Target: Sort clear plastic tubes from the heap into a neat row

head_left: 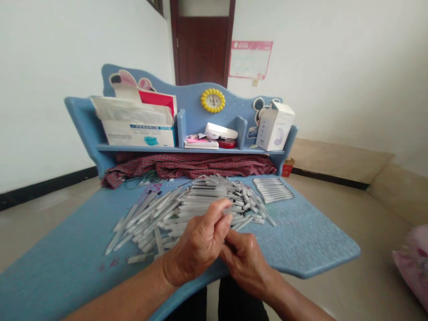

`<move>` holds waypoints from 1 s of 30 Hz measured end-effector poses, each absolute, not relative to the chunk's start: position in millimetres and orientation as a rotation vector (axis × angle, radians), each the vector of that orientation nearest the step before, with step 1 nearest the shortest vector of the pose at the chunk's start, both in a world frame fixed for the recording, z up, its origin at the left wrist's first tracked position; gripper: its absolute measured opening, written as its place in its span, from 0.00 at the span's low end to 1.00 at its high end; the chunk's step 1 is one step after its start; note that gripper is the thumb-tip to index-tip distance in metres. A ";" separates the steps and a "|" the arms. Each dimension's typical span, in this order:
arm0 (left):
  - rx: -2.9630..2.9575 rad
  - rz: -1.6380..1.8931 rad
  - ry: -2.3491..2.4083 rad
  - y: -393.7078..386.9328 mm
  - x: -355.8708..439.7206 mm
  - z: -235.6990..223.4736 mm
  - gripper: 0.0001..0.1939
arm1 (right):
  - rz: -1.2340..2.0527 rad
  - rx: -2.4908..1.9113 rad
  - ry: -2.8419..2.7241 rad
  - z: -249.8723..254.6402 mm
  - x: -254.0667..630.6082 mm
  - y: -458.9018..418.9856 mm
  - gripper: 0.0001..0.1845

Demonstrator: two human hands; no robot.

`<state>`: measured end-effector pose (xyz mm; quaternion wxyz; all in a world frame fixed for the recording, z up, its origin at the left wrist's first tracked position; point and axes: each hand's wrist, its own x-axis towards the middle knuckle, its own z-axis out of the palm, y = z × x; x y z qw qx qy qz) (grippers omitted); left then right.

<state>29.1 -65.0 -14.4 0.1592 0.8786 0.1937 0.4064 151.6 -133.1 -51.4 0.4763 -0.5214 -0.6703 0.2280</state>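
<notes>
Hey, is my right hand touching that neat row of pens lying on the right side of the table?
Apart. The head view shows blue tabletop between your right hand and the row of pens, which lies farther back.

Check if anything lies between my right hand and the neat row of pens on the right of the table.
Yes: the right edge of the loose pen pile lies low on the blue tabletop, between your right hand and the neat row of pens.

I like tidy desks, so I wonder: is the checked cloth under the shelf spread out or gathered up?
Gathered up: the cloth lies bunched in a long, wrinkled strip beneath the shelf, behind the pens.
</notes>
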 end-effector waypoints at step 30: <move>2.259 0.967 0.615 -65.5 33.3 -9.5 0.05 | 0.635 -1.989 -1.481 -31.0 235.8 -65.4 0.09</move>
